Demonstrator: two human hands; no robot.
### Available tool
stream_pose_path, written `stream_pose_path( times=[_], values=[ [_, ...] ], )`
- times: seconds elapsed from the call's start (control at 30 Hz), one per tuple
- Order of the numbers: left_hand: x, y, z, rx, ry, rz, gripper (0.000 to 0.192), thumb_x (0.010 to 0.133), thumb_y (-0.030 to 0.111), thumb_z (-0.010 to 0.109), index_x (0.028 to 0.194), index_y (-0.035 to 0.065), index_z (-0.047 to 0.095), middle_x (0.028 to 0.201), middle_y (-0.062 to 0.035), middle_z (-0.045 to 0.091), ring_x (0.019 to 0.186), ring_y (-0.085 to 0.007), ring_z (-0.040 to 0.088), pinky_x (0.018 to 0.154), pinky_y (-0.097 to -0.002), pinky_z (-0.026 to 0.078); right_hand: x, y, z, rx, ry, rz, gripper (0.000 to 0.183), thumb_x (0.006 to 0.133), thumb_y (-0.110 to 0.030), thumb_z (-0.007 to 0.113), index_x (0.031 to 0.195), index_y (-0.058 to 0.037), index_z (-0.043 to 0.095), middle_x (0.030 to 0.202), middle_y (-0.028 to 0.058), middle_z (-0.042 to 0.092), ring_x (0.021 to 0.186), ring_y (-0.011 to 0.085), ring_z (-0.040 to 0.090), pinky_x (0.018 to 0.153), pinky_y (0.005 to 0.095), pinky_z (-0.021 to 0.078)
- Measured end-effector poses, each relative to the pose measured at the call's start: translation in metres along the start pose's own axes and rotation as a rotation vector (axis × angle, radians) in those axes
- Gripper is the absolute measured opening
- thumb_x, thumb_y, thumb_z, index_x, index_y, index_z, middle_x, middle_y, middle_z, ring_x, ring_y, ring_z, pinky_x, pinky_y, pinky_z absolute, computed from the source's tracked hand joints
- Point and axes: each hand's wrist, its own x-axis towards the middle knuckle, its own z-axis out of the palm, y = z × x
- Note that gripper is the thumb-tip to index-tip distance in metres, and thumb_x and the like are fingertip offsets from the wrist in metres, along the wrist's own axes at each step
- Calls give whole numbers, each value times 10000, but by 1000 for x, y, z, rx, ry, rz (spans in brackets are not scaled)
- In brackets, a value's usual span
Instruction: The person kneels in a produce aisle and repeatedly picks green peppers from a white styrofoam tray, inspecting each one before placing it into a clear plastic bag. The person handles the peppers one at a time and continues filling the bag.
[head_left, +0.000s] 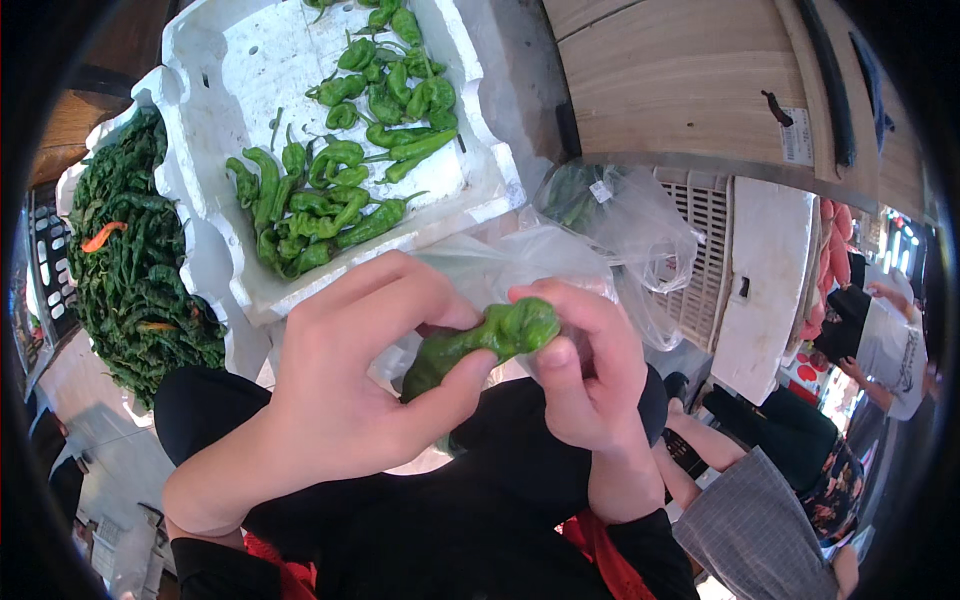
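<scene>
Between both my hands, above my lap, is a wrinkled green pepper (517, 326). My left hand (360, 360) pinches its wider, darker end between thumb and fingers. The knobbly tip is gripped by the thumb and forefinger of my right hand (592, 360). Just beyond my hands stands a white foam box (255, 56) with scalloped sides. Green peppers (322, 217) lie inside it in loose groups, near its front corner and along its right side. Clear plastic film (517, 251) spreads behind my fingers, and its lower part is hidden by them.
On the left, another foam box (161, 90) is heaped with thin dark green peppers (127, 262). A knotted clear bag (615, 217) of green produce lies right, beside a beige plastic crate (694, 247) and a white foam lid (765, 285). People (757, 517) are at the far right.
</scene>
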Motion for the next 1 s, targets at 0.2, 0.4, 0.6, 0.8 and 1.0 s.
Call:
stream_pose_path(
  times=[0.2,0.4,0.6,0.8,1.0],
  values=[
    [0,-3,0,181,156,221,222,669,49,809,860,26,698,833,-83,648,689,-217,656,611,-313,537,2,-1,5,-11,-22,-101,320,942,-47,674,1258,-13,639,1121,153,670,846,211,626,736,286,507],
    [0,-7,-6,211,166,276,205,681,60,817,863,34,727,795,-76,661,641,-215,654,568,-295,528,4,-8,7,-111,15,-105,326,905,-85,738,1216,-19,667,1104,137,684,873,185,632,721,276,505],
    [-3,-15,-14,-84,-118,-54,124,771,121,818,797,29,740,734,-75,690,607,-205,669,538,-287,510,4,-4,9,43,-38,203,264,912,-117,746,1148,-11,693,937,50,669,691,75,537,596,211,401],
    [-4,-12,-12,126,-196,51,104,746,57,820,806,20,744,743,-96,697,645,-241,679,575,-314,505,4,-8,16,295,-27,466,203,929,-117,735,1093,-1,712,827,-26,625,657,-3,426,549,199,318],
    [-4,-15,-16,95,-226,73,128,711,63,827,772,21,723,703,-80,666,612,-243,653,554,-308,491,3,-10,20,334,-30,539,202,925,-132,743,1070,6,719,801,-36,629,647,-11,412,532,199,309]
  ],
)
